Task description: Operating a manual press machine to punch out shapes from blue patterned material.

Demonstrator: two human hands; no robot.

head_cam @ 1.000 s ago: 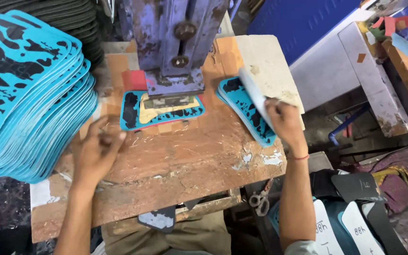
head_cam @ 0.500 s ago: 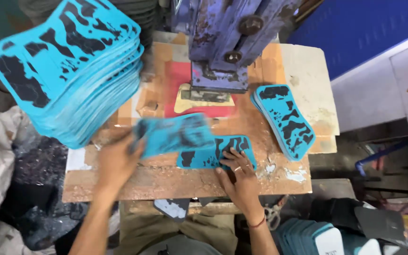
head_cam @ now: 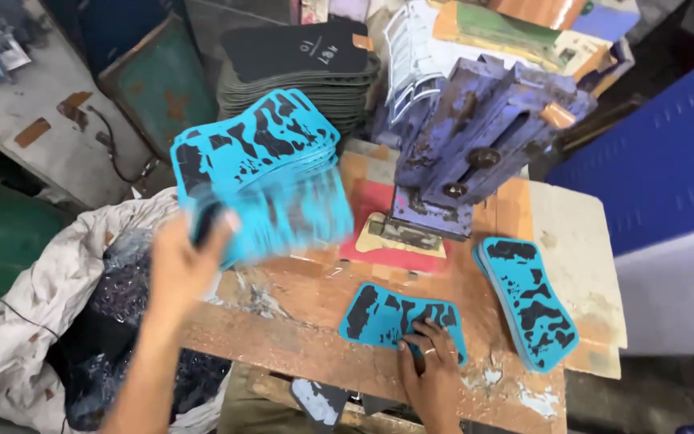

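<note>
Head view, looking down on your wooden bench (head_cam: 299, 321), its top scarred, stained and flecked with white paint. The purple press (head_cam: 475, 137) standing at the back of the bench serves as landmark.

Your left hand (head_cam: 182, 265), out to the left of the press, is closed on a turquoise sole sheet with black patches (head_cam: 283, 213). The sheet is blurred, held above the bench and against the stack of like sheets (head_cam: 255, 149) piled left of the press. Your right hand (head_cam: 431, 366), in front of the press at the near edge of the bench, lies flat with fingers spread on a second turquoise sheet (head_cam: 399, 317), pressing it to the wood without gripping it; a ring shows on one finger.

Directly under the press head sits a cream die plate (head_cam: 399, 237) on a red pad (head_cam: 371, 229). To the right of the press a smaller stack of turquoise sheets (head_cam: 528, 301) rests on the bench where it meets a pale side board (head_cam: 580, 241).

Behind the press and to its left stands a pile of dark grey sole sheets (head_cam: 299, 72). Beyond that lie a green metal panel (head_cam: 162, 80) and a grey concrete floor (head_cam: 34, 112). Far left of the press, below bench level, a soiled white sack (head_cam: 50, 297) holds dark offcuts. A blue wall panel (head_cam: 668, 153) rises to the right of the press.
</note>
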